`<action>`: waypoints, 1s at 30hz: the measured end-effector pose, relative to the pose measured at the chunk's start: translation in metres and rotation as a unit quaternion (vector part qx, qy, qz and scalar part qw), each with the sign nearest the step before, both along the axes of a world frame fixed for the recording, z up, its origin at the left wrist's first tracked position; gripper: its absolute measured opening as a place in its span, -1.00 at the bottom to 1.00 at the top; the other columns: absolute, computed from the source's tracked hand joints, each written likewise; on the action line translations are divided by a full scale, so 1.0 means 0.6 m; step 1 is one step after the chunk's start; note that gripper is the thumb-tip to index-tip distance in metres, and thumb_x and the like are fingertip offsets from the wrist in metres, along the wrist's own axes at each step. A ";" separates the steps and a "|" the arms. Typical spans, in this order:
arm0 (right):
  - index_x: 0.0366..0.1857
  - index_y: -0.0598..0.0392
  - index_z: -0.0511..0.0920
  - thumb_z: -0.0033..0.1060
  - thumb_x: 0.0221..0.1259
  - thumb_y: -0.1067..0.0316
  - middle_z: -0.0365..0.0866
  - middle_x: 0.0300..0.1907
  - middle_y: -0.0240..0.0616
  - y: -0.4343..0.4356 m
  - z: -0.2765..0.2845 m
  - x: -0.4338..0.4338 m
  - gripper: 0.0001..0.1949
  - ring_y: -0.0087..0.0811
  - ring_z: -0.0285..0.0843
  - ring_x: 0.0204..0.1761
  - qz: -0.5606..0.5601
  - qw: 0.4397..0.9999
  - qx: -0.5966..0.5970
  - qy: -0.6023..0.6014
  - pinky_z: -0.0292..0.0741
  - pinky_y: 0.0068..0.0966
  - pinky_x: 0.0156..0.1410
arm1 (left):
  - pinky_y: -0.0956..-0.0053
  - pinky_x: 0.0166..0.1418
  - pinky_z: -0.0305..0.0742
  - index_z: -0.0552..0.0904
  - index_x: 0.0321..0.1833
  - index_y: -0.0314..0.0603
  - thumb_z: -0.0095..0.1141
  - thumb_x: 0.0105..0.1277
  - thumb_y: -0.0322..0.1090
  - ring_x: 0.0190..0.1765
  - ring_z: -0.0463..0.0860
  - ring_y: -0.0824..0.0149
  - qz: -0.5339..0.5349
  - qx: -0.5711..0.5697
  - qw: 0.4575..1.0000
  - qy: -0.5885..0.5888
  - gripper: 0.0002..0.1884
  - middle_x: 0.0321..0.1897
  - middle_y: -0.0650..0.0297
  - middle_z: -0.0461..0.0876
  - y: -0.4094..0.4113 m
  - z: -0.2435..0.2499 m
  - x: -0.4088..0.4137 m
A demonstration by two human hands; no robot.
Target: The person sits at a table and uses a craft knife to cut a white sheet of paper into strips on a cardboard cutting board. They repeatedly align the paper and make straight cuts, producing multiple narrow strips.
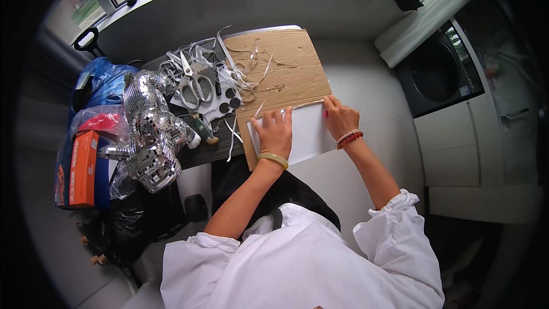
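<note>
A white sheet (303, 135) lies at the near end of a corrugated cardboard panel (296, 56), its lower right part reaching past the panel. My left hand (274, 134) rests on its left part, fingers spread, the tips close to the far edge. At the far right corner, my right hand (342, 116) is curled over the sheet's edge, with a pink spot showing by the thumb. A narrow strip runs along that far edge between the hands; I cannot tell whether it is part of the sheet.
Left of the cardboard are scissors (192, 88), pale strip scraps (242, 79), black discs (230, 98) and a green-handled tool (204, 128). A mirror-tiled figure (150, 128) lies beside an orange box (83, 168) and a blue plastic bag (105, 79). A front-loading washer (437, 64) stands right.
</note>
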State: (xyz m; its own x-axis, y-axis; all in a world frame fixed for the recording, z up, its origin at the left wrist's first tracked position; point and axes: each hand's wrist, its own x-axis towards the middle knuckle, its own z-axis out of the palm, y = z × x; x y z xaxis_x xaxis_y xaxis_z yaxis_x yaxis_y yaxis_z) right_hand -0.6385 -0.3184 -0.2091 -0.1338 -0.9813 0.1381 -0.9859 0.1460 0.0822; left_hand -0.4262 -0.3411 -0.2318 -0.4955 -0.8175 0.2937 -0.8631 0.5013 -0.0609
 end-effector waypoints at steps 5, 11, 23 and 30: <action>0.44 -0.08 0.50 0.24 0.37 0.29 0.58 0.43 -0.18 0.018 -0.060 0.004 -0.47 -0.25 0.84 -0.37 -0.025 0.998 -0.022 0.054 0.70 -0.37 -0.36 | -0.39 0.40 0.36 0.58 0.48 0.25 0.10 0.46 -0.31 0.13 0.47 0.16 -0.004 -0.001 1.000 0.008 -0.48 -0.04 0.28 0.49 0.003 0.004 -0.002; 0.62 -0.55 0.25 0.16 0.49 0.21 0.47 0.43 0.27 0.008 -0.015 0.037 -0.35 -0.25 0.80 -0.48 -0.003 1.000 0.016 0.011 0.66 -0.39 -0.41 | -0.38 0.40 0.37 0.58 0.48 0.22 0.10 0.45 -0.31 0.13 0.47 0.15 0.002 0.003 1.000 0.017 -0.48 -0.02 0.25 0.50 0.000 0.001 0.000; 0.64 -0.84 0.09 0.10 0.54 0.26 0.27 0.46 0.58 0.015 -0.016 0.061 -0.26 -0.26 0.74 -0.54 -0.005 0.996 0.086 0.009 0.63 -0.39 -0.40 | -0.13 0.50 0.39 0.61 0.31 -0.30 0.08 0.46 -0.39 0.24 0.50 0.00 0.032 -0.053 0.989 0.136 -0.61 0.07 0.01 0.52 -0.004 -0.025 0.025; 0.64 -0.84 0.10 0.13 0.52 0.26 0.33 0.43 0.54 0.023 -0.024 0.063 -0.25 -0.22 0.77 -0.50 -0.016 0.998 0.057 0.013 0.64 -0.37 -0.40 | 0.00 0.53 0.38 0.65 0.29 -0.36 0.08 0.43 -0.40 0.30 0.52 -0.03 0.025 -0.040 0.993 0.109 -0.60 0.10 -0.04 0.58 0.009 -0.013 0.070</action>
State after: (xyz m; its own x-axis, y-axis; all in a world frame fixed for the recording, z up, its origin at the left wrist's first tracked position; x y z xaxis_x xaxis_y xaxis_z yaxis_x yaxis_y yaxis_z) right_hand -0.6004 -0.3047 -0.2235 -0.1640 -0.9860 0.0297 -0.9781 0.1664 0.1251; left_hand -0.3844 -0.3355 -0.2394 -0.3734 -0.8088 0.4543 -0.8835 0.4594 0.0917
